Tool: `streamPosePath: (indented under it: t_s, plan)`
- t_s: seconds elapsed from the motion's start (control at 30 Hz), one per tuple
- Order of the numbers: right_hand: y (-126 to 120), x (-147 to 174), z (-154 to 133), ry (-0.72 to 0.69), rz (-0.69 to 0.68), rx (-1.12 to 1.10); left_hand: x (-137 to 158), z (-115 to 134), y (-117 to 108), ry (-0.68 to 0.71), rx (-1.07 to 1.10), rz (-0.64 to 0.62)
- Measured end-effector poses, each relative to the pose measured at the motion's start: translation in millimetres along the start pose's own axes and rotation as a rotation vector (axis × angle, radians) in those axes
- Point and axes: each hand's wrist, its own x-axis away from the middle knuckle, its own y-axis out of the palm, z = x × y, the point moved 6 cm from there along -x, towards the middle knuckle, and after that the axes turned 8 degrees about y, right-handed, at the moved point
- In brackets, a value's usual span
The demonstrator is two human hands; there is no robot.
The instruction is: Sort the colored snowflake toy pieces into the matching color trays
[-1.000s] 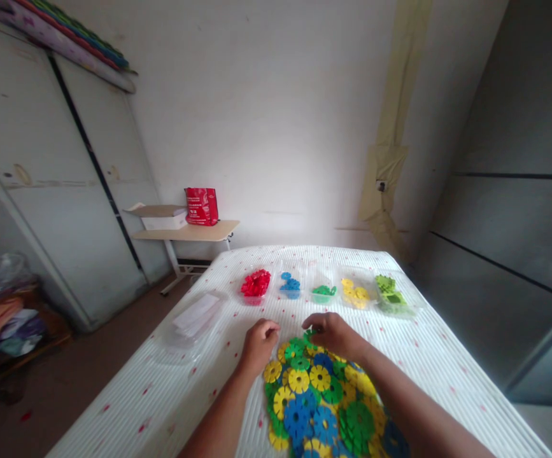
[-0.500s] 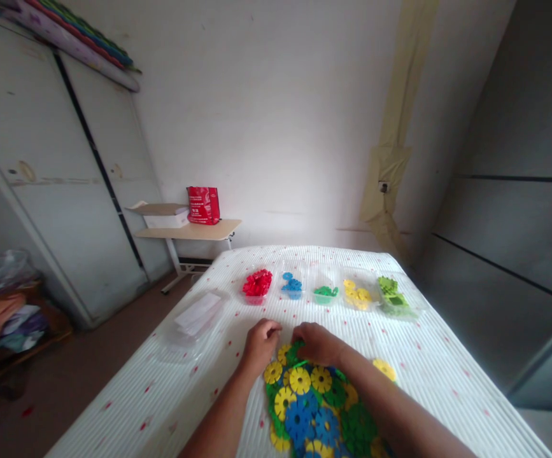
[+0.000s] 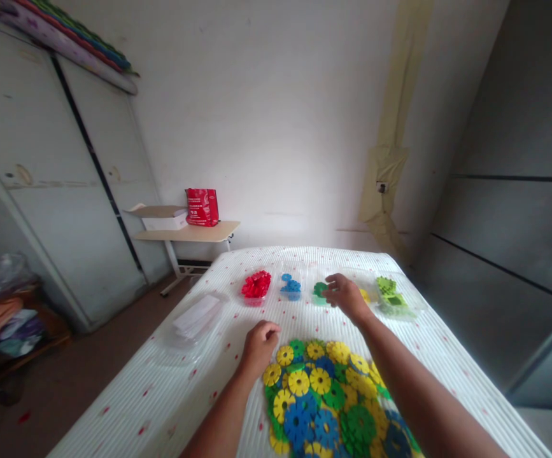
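Note:
My right hand [image 3: 345, 296] reaches over a clear plastic container of green pieces. Its fingertips are at the edge of a green flower-shaped disc [image 3: 320, 289], which looks pinched there. My left hand [image 3: 260, 346] rests on the white cloth left of the pile, fingers curled in, with nothing visible in them. In front of me lies a heap of flat notched discs: yellow [image 3: 299, 383], blue [image 3: 297, 421] and green [image 3: 360, 422]. My right forearm covers part of its right side.
Along the far side stand clear containers of red pieces [image 3: 256, 284], blue pieces [image 3: 291, 286], yellow pieces [image 3: 364, 295] and lime-green pieces [image 3: 390, 291]. A clear tray with white paper [image 3: 197, 315] lies left. A red bag [image 3: 202, 207] stands on a side table [image 3: 209, 231].
My right hand has moved from the far edge of the heap up to the green container, with a green disc at its fingertips. My left hand has stayed nearly where it was.

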Motion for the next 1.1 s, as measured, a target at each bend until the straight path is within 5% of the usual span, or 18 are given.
streamPosePath:
  t_s: [0.23,0.6,1.1]
  plan:
    - [-26,15,23,0.034,0.038,-0.022,0,0,0,0.013,-0.003,0.007]
    - [-41,82,111,0.106,-0.232,0.277,-1,-1,0,0.029,-0.017,0.002]
    - [-36,94,111,0.141,-0.319,0.403,-1,-6,1,-0.028,-0.006,-0.044]
